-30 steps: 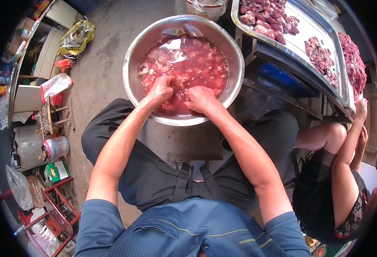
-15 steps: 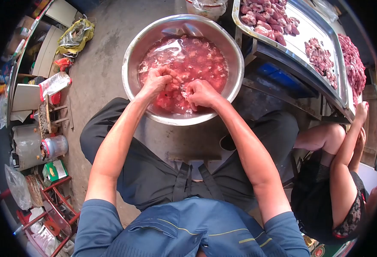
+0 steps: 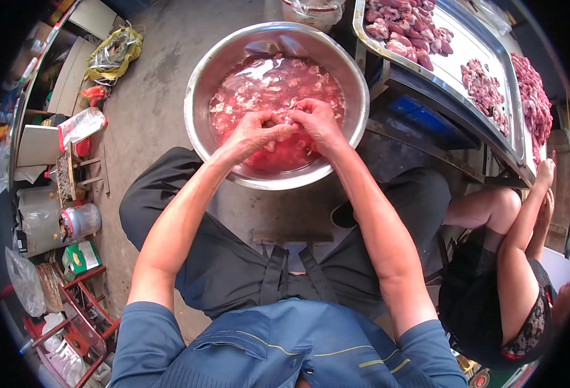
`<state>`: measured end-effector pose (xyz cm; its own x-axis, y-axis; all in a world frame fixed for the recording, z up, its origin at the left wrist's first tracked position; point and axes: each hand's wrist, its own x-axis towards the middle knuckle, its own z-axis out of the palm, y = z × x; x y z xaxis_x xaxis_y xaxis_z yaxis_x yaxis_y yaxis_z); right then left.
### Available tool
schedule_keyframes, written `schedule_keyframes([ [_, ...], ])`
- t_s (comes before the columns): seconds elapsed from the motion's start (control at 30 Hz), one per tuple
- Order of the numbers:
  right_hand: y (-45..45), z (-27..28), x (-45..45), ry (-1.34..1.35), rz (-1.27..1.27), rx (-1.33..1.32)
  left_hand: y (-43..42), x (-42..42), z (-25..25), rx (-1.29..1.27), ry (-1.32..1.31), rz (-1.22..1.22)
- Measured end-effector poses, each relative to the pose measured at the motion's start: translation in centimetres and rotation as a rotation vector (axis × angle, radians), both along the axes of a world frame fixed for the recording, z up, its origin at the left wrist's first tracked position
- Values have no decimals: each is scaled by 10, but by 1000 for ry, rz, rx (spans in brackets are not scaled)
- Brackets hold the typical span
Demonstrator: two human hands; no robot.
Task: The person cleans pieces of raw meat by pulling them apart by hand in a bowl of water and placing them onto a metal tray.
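Note:
A large steel basin [image 3: 196, 90] stands on the floor between my knees. Reddish water fills it, with many small pale and pink meat pieces [image 3: 240, 97] in it. My left hand [image 3: 257, 134] is closed, thumb and fingers pinching a small piece of raw meat [image 3: 290, 120] just over the water. From the other side my right hand [image 3: 318, 124] grips the same piece, its fingertips meeting the left ones. The fingers partly hide the piece, so its exact kind does not show.
At the upper right a metal tray [image 3: 453, 71] on a stand holds dark red organ meat [image 3: 408, 29] and a smaller pile of trimmings [image 3: 484, 87]. More meat [image 3: 532, 97] lies beyond it. A person [image 3: 498, 278] sits at my right. Shelves, jars [image 3: 83, 221] and a red rack [image 3: 91, 317] line the left.
Both hands have risen from the water and come together, the right moving up and the left to the right. A meat piece now shows between their fingertips.

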<state>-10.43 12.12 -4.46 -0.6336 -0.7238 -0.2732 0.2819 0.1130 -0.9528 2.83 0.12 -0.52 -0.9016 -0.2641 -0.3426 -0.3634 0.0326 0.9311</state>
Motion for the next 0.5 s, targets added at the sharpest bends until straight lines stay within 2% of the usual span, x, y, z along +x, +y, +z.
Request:
schedule_keyframes([
  [0.07, -1, -2, 1, 13, -3, -19, 1, -1, -4, 15, 7, 21],
  [0.17, 0, 0, 2, 20, 1, -60, -3, 0, -10, 220, 28, 205],
  [0.23, 0, 3, 2, 15, 9, -81, -7, 1, -10, 231, 37, 226],
  [0.3, 1, 4, 4, 222, 7, 94, -10, 0, -12, 300, 64, 292],
  [0.43, 0, -1, 5, 362, 14, 126, -16, -1, -14, 291, 114, 310],
  [0.5, 3, 9, 10, 376, 141, 116, -16, -2, -15, 291, 114, 310],
])
